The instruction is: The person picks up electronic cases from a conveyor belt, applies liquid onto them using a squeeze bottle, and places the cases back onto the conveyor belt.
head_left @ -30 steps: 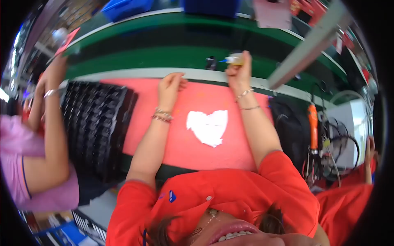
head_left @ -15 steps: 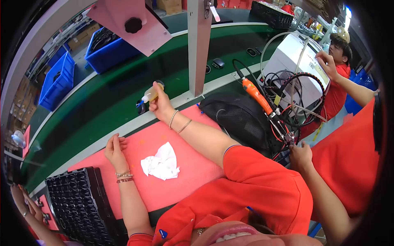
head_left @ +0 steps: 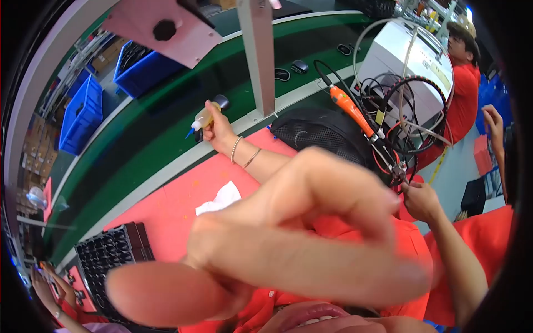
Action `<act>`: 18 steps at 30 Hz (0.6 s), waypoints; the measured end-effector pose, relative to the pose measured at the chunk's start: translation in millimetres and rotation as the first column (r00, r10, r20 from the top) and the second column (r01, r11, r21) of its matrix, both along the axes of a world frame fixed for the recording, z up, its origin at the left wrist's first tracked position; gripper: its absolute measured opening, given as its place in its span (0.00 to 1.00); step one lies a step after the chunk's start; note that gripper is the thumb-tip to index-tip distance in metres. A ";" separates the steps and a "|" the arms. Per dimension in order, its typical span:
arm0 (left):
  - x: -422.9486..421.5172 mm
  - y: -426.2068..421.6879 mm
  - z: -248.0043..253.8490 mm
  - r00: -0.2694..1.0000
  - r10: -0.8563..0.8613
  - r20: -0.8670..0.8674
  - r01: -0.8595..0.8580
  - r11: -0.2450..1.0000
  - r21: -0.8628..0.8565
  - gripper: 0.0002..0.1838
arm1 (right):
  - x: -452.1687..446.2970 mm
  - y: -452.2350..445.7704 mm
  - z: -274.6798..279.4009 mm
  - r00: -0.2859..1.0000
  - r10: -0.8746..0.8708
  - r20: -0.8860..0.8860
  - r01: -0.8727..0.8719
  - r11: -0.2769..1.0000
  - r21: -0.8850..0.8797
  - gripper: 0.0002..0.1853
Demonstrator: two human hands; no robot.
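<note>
My right hand [head_left: 218, 129] is closed around a small bottle [head_left: 203, 117] of yellowish liquid with a white cap and blue tip, held over the edge of the green belt [head_left: 161, 122]. A dark rounded part [head_left: 221, 101] lies just beyond it, and another dark part [head_left: 199, 135] is by the tip. Very near the camera, my left hand [head_left: 261, 238] looms large and blurred, its thumb apart from its bent fingers and nothing visible in them. It hides much of the pink mat [head_left: 166, 205] and part of the white cloth [head_left: 225, 195].
A black tray [head_left: 105, 252] stands at the left. On the right are a black mesh bag [head_left: 319, 133], an orange tool [head_left: 351, 108] and a white machine [head_left: 411, 66] with cables. A metal post [head_left: 258, 61] rises beyond the mat. A co-worker's hand [head_left: 422, 200] is at the right.
My left hand has risen from the mat to close before the camera. My right hand still holds the bottle. The view has swung to the right since the first frame.
</note>
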State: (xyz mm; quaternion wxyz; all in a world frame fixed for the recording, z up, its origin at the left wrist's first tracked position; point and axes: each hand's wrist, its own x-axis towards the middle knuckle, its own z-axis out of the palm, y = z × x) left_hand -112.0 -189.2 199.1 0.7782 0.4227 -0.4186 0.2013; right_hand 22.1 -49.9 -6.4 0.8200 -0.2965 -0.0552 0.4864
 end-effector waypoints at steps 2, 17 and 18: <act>-20.3 2.0 -8.0 0.936 0.260 -0.239 -0.238 0.964 0.119 0.42 | -2.5 -1.2 4.4 1.000 -0.026 -0.017 0.026 0.999 -0.024 0.24; -104.1 197.5 -212.1 -0.302 0.691 -0.656 -0.862 0.095 0.497 0.15 | 2.0 4.5 2.1 0.999 0.014 0.051 -0.013 1.000 -0.005 0.24; -102.9 197.8 -213.3 -0.303 0.716 -0.629 -0.852 0.093 0.516 0.14 | 2.6 4.3 1.2 0.999 0.017 0.051 -0.015 0.999 -0.035 0.24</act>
